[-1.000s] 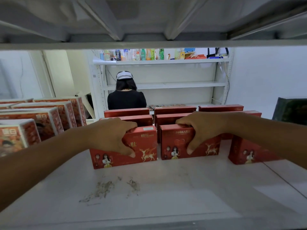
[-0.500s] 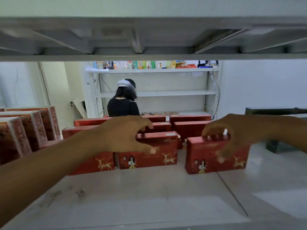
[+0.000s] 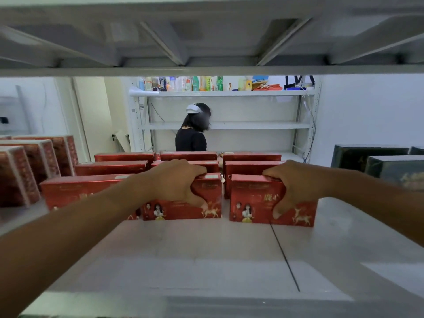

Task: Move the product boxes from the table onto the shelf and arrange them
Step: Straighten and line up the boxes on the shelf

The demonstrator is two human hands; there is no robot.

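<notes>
On shelf (image 3: 206,260): left hand (image 3: 176,182) grips centre box (image 3: 211,193), right hand (image 3: 296,182) grips right box (image 3: 252,198); red rows (image 3: 252,167) close behind.

I am extending both arms forward, left hand (image 3: 174,182) gripping the middle box (image 3: 211,194), right hand (image 3: 296,183) gripping the right box (image 3: 252,198).

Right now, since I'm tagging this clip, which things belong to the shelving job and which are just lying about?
In the job: left hand gripping the middle red box; right hand gripping the right red box; red boxes behind; shelf.
Just about: patterned boxes at left; dark boxes at right; bottles on the far rack; person in black.
</notes>
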